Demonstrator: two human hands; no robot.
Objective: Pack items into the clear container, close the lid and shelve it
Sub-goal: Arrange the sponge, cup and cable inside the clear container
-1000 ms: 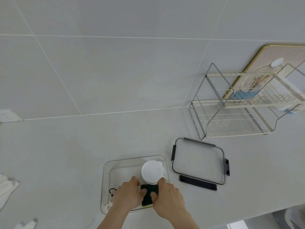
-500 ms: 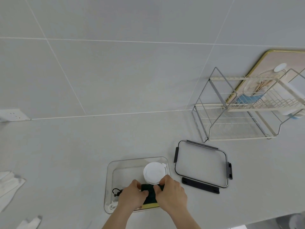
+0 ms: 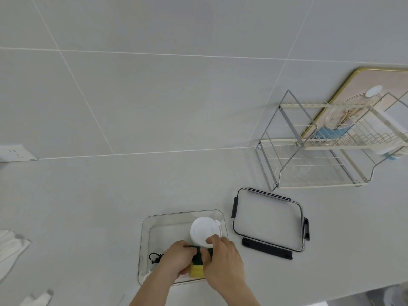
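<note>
clear container (image 3: pixel 145 237): sitting open on the worktop (image 3: pixel 88 206)
left hand (image 3: pixel 176 258): grip clamped on the sponge (image 3: pixel 197 265), inside the container
right hand (image 3: pixel 223 261): also pinching the sponge, fingertip touching the white cup lid (image 3: pixel 204 230)
container lid (image 3: pixel 268 219): flat just to the right, apart

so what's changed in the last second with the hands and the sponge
Both hands, left and right, kept hold of the sponge and pressed it lower into the clear container; its yellow underside now shows. The right index finger has moved up onto the white round lid. The container lid, the wire rack and the black cord stayed where they were.
</note>
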